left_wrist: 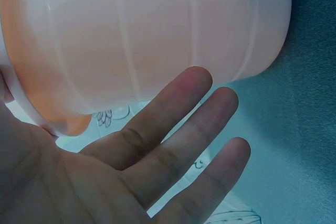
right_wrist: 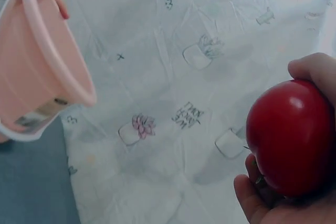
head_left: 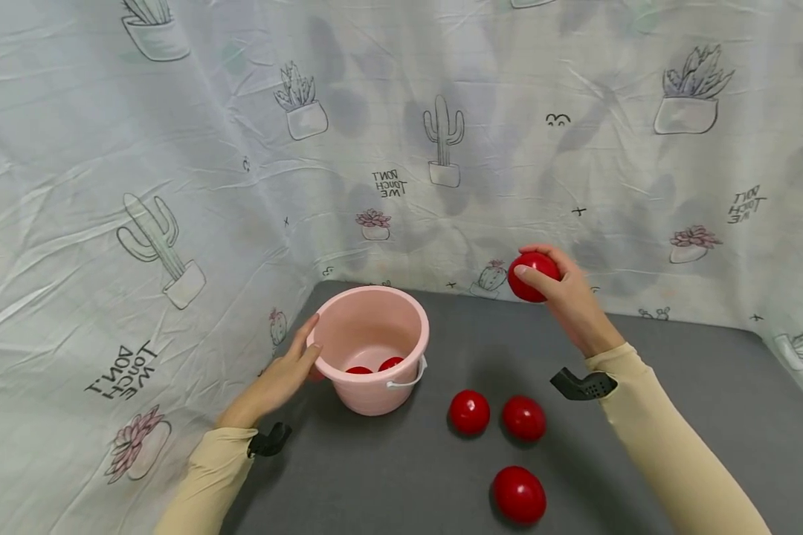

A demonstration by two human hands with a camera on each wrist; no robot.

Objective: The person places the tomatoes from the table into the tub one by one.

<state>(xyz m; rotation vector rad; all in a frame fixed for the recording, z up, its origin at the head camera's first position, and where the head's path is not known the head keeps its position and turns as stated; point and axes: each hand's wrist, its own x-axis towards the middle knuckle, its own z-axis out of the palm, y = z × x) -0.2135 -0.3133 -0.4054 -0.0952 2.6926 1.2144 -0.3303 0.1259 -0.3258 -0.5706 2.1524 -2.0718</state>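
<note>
A pink bucket (head_left: 373, 397) stands upright on the grey table, its white handle (head_left: 408, 377) hanging at the right front. My left hand (head_left: 279, 380) holds the bucket's left rim; in the left wrist view, three of its fingers (left_wrist: 181, 150) extend along the outside wall. Inside the bucket, two red tomatoes (head_left: 359, 370) partly show above the near rim. Up in the air to the right of the bucket, my right hand (head_left: 571, 293) grips another tomato (head_left: 530, 277), with thumb and fingers round it. The right wrist view shows this tomato (right_wrist: 289, 137) close up, smooth and shiny.
Three more tomatoes lie on the table right of the bucket: two side by side (head_left: 469, 412) and one nearer (head_left: 519, 495). A white cloth (head_left: 495, 163) printed with cacti hangs behind and at the left of the grey table (head_left: 388, 475).
</note>
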